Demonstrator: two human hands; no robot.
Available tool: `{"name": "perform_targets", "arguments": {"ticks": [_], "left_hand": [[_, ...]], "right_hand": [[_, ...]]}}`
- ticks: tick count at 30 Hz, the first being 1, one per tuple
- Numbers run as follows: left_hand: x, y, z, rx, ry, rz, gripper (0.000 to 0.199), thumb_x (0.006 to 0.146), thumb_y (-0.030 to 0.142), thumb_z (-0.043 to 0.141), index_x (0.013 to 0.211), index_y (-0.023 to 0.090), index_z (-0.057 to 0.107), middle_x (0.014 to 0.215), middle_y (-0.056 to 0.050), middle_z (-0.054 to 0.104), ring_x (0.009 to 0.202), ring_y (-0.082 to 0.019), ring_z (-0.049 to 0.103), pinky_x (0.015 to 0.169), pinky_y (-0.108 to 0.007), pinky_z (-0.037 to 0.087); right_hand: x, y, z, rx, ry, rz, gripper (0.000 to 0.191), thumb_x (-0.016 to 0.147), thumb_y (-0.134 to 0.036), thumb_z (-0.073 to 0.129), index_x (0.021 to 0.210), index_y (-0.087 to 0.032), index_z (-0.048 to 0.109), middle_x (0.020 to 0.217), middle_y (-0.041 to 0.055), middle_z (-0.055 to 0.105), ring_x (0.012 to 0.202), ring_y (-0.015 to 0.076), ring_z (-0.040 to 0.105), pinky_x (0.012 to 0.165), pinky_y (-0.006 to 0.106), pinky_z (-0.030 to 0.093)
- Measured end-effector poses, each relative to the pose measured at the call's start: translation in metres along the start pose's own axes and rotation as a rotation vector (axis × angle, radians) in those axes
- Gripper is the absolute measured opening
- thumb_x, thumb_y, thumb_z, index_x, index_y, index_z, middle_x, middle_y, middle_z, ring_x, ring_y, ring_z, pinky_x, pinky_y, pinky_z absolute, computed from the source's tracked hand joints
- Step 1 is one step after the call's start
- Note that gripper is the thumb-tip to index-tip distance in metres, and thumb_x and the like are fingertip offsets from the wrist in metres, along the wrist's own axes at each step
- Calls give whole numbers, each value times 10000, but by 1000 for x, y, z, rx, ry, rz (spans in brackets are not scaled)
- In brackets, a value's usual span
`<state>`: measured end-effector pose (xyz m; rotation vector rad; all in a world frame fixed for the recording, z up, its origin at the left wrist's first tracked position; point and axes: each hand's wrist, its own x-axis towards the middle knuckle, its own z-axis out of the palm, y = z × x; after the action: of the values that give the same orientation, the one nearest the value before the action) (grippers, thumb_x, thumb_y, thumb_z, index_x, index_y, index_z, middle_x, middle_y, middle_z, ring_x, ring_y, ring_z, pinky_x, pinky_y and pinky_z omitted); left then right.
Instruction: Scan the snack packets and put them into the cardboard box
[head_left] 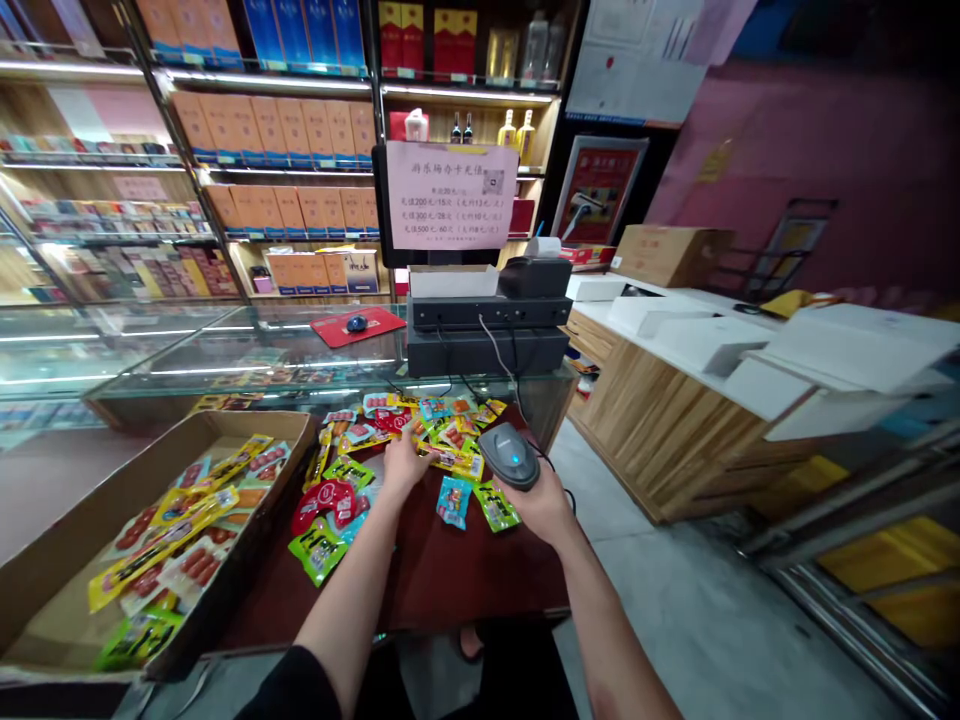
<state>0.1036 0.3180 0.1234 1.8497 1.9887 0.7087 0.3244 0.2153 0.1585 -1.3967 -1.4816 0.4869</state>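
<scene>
My right hand (541,503) is wrapped round a dark grey barcode scanner (510,455) with a blue light on top, held over the right part of a dark red table (480,575). My left hand (405,462) reaches into the spread of snack packets, its fingers on the end of a yellow packet (456,460). Below the scanner lie a blue packet (454,502) and a green packet (496,507). Red packets (330,505) and another green packet (318,551) lie left of my left wrist.
An open cardboard box (45,560) with several snack packets stands at the left. Behind the table are a glass counter (210,350), a cash drawer (487,352) and a mouse (356,324) on a red mat. White boxes (847,345) sit on a wooden cabinet at right.
</scene>
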Motion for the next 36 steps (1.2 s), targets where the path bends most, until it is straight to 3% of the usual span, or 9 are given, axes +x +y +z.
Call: {"name": "perform_targets", "arguments": {"ticks": [4,8,11,17,21,27,36], "left_hand": [[0,-6,-6,-159,61,-20,816,574,399,820,1273,109,512,1146,-184,629,1069,-281,588,860,-306,420],[-2,-16,-17,-268,14,-50,367,594,329,794,872,123,671,829,-91,691,790,-218,637,689,-267,434],[-4,-29,-21,-396,-18,-67,231,613,334,759,683,142,653,656,-32,652,626,-163,596,570,-239,409],[-5,-56,-35,-1026,-75,-145,379,486,349,837,744,123,677,732,-41,693,632,-148,629,605,-264,513],[-10,-65,-59,-1206,-17,-227,397,444,304,875,730,114,675,736,-51,700,638,-141,645,638,-275,546],[-18,-76,-84,-1282,51,-228,424,463,300,879,789,104,690,780,-62,708,667,-132,661,640,-237,541],[-23,-79,-93,-1265,92,-216,454,430,309,887,783,102,692,791,-68,708,674,-147,658,638,-256,536]], "right_hand": [[-4,-14,-4,-44,-34,11,308,687,-302,679,968,-177,685,917,88,746,878,251,701,737,296,553],[-8,-24,-6,-136,-49,27,220,697,-302,686,881,-184,701,843,105,748,841,266,708,657,267,544],[-8,-18,1,-134,-76,9,250,697,-326,688,903,-186,697,862,99,749,864,270,705,661,275,542],[-7,-12,18,-37,-165,-15,271,718,-327,658,949,-186,668,934,81,743,885,244,696,750,298,539],[-10,-23,25,-55,-246,-7,283,720,-305,649,970,-176,673,922,88,744,889,252,696,728,293,529],[-12,-30,43,-98,-334,0,278,714,-300,662,969,-191,665,907,83,741,890,251,695,720,281,513],[-11,-29,50,-185,-354,22,252,719,-298,661,950,-196,659,885,91,740,879,258,696,696,278,507]]}}
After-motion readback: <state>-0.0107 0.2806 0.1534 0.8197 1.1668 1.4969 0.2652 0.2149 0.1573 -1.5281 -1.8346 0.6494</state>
